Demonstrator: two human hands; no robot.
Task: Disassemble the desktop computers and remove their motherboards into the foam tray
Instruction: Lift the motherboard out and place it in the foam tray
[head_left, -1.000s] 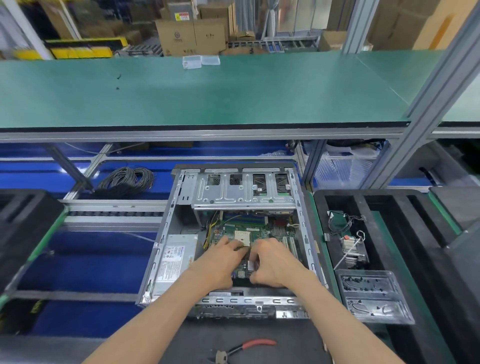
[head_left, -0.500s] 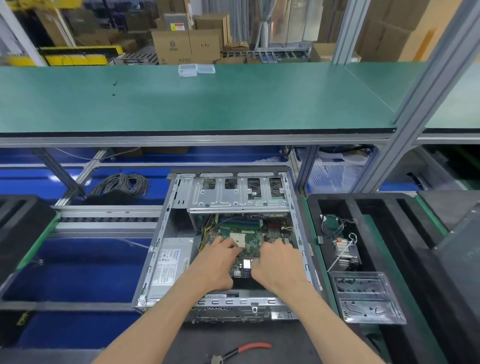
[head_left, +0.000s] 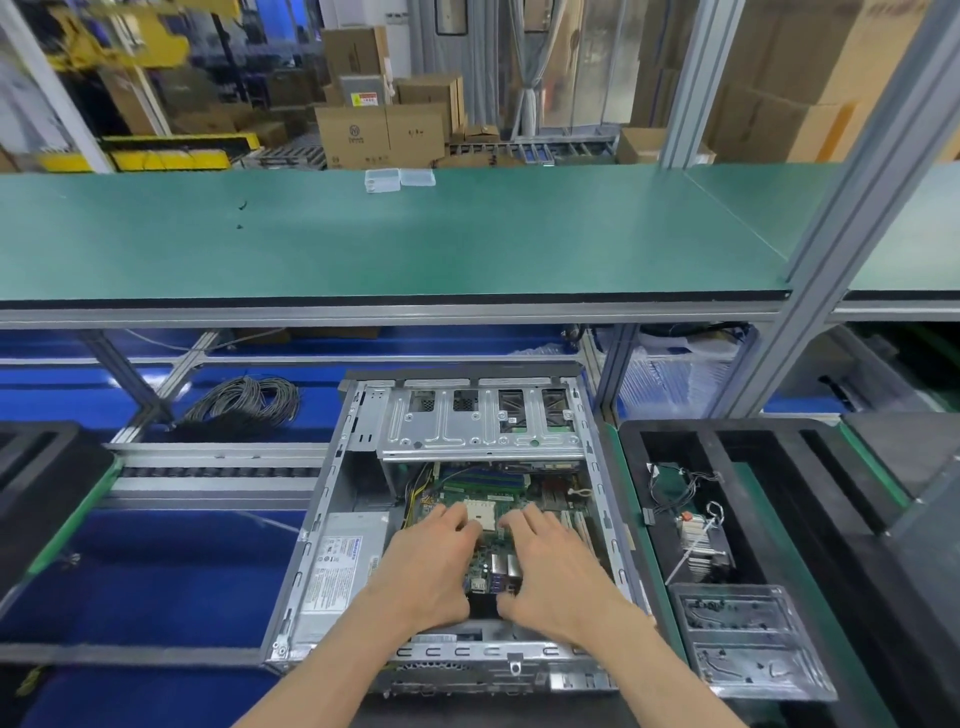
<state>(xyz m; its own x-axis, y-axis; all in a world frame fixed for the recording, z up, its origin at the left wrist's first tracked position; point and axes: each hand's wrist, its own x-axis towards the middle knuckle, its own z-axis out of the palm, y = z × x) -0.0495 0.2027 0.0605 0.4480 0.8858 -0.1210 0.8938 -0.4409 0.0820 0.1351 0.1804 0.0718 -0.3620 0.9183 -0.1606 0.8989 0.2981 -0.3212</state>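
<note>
Open grey metal computer case (head_left: 332, 519), green motherboard (head_left: 498, 540) pressed by left hand (head_left: 431, 566) and right hand (head_left: 550, 566), fingers spread flat, nothing gripped, black foam tray (head_left: 810, 519) beside.

We have a single view, from a camera worn on the head, so no second view shares anything with it. It looks forward and steeply down onto the open computer case (head_left: 322, 530), which sits low in the middle of the picture, close enough that both forearms enter from the bottom edge and reach into the case. Past the case, the view runs over a green shelf (head_left: 395, 244) to cardboard boxes (head_left: 384, 130) far behind it. To the right of the case we take in a black foam tray (head_left: 779, 452); to its left, a coil of cable (head_left: 244, 400). The wide lens bends the straight posts at the edges.
</note>
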